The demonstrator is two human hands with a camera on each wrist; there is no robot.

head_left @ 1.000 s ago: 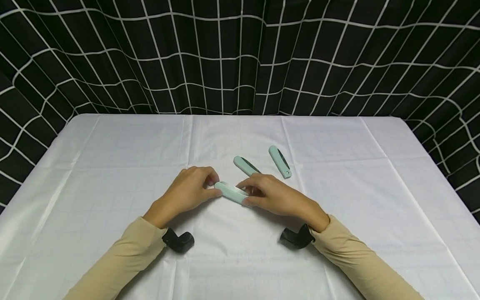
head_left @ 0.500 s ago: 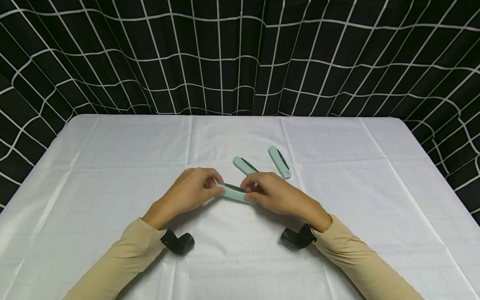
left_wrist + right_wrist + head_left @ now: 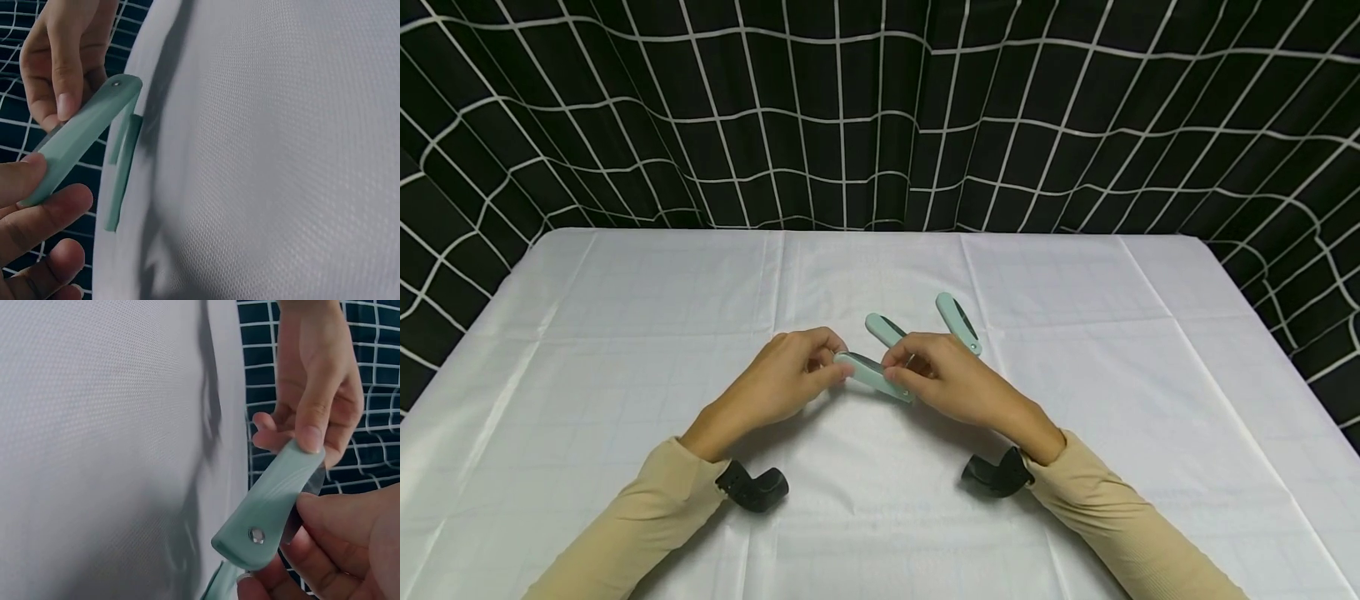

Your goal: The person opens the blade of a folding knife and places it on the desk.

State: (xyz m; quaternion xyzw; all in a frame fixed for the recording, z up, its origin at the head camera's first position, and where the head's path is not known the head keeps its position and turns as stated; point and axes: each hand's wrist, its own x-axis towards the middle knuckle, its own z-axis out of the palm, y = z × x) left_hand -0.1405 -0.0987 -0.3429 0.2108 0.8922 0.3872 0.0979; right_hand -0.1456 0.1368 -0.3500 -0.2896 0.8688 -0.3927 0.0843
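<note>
A mint-green folding knife (image 3: 874, 377) is held level between both hands, just off the cloth. My left hand (image 3: 786, 375) pinches its rounded end, thumb on the near side. My right hand (image 3: 958, 383) grips near the riveted end. The right wrist view shows the handle (image 3: 269, 500) with its silver rivet, and a strip of grey blade (image 3: 315, 481) along the edge, by the right thumb. The blade looks mostly folded in. Two similar green folding knives lie beyond: one (image 3: 883, 328) partly hidden behind the right hand, another (image 3: 955, 317) farther right.
A white cloth (image 3: 662, 283) with fold creases covers the table. Behind it hangs a black curtain (image 3: 850, 108) with a white grid. Black wrist mounts (image 3: 754, 487) protrude from both beige sleeves.
The held knife has turned so its dark blade slot shows, and it has risen slightly. Both hands have shifted a little away from me, the right now covering more of the knife behind.
</note>
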